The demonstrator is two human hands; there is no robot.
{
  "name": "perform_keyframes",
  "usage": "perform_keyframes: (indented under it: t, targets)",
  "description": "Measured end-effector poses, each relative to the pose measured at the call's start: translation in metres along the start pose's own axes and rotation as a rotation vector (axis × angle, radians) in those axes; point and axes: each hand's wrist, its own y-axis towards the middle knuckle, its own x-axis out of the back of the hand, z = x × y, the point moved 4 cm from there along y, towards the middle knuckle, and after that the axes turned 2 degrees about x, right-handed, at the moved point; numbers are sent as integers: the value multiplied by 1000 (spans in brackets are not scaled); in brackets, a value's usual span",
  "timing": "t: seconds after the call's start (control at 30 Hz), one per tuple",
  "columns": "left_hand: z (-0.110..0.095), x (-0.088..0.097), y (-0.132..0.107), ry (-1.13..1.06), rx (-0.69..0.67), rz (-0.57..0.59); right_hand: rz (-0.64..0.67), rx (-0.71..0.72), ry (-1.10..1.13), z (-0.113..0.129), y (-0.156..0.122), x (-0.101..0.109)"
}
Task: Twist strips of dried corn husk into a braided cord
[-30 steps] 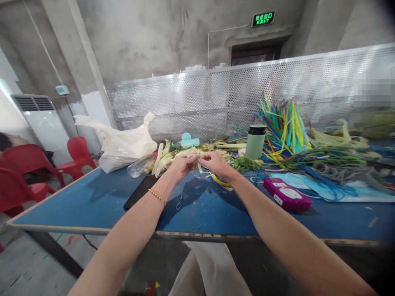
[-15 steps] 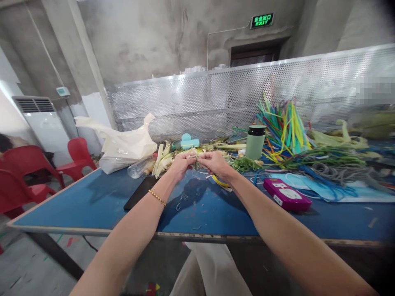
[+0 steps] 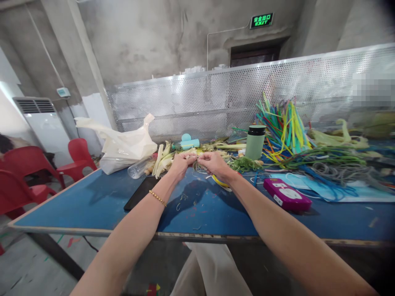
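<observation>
The left hand (image 3: 181, 165) and the right hand (image 3: 216, 165) are brought close together above the table (image 3: 83, 205), and the fingertips of both are pinched narrow on a small pale fibre piece (image 3: 201, 167). This piece lies between the two sets of fingertips, with some thin ends hanging just under them. It is small and partly covered by the fingers, so I cannot say exactly how it is tied or folded. A gold beaded bracelet (image 3: 158, 198) is around the left wrist.

Just beside the left hand lie pale corn husks (image 3: 163, 163), a clear plastic bottle (image 3: 137, 170) and a black flat slab (image 3: 139, 195). Farther to the left rests a white plastic bag (image 3: 126, 142). Near the right hand there is a tangle of green yarn (image 3: 246, 164), and behind it a green jar (image 3: 254, 144) with a black band stands upright. More to the right are a bundle of coloured strips (image 3: 286, 127) and a purple box (image 3: 286, 195).

The table has a blue top with small scraps on it. Behind it stands a perforated metal panel (image 3: 185, 102); on the grey wall (image 3: 148, 37) a green exit sign (image 3: 261, 20) is lit. Red chairs (image 3: 29, 164) are at the left.
</observation>
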Motion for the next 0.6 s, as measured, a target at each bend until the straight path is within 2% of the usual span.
perform_keyframes:
  t: [0.27, 0.43, 0.53, 0.6]
  targets:
    - [3, -1, 1, -80, 26, -39, 33, -20, 71, 1, -2, -7]
    - [4, 2, 5, -93, 6, -4, 16, 9, -75, 0, -2, -7]
    - [3, 4, 4, -95, 19, 13, -105, 171, -346, 9, 0, 4]
    - [2, 4, 3, -75, 33, 9, -283, 276, -465, 18, 0, 15]
